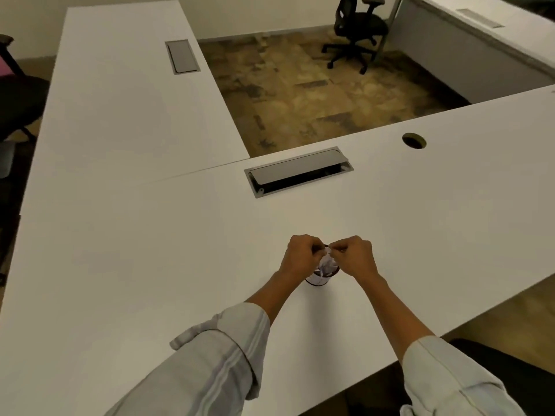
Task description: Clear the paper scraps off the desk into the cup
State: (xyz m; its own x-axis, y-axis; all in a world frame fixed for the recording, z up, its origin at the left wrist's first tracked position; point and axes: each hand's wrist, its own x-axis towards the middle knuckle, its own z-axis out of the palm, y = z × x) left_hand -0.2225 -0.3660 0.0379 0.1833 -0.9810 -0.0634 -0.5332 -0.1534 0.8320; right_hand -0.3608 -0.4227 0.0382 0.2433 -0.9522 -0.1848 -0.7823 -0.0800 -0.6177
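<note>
A small cup point(317, 280) with a dark rim stands on the white desk point(150, 250), partly hidden behind my two hands. White crumpled paper scraps point(326, 263) fill its mouth and stick up above the rim. My left hand point(300, 254) hovers over the cup's left side, fingers curled onto the paper. My right hand point(354, 256) is at the cup's right side, its fingertips pinching the top of the same wad. The two hands almost touch above the cup.
A grey cable tray lid point(297, 171) is set into the desk beyond the cup, and a round grommet hole point(414, 140) lies to the far right. A second desk wing point(126, 94) runs off to the left. A black office chair point(359, 31) stands on the floor behind.
</note>
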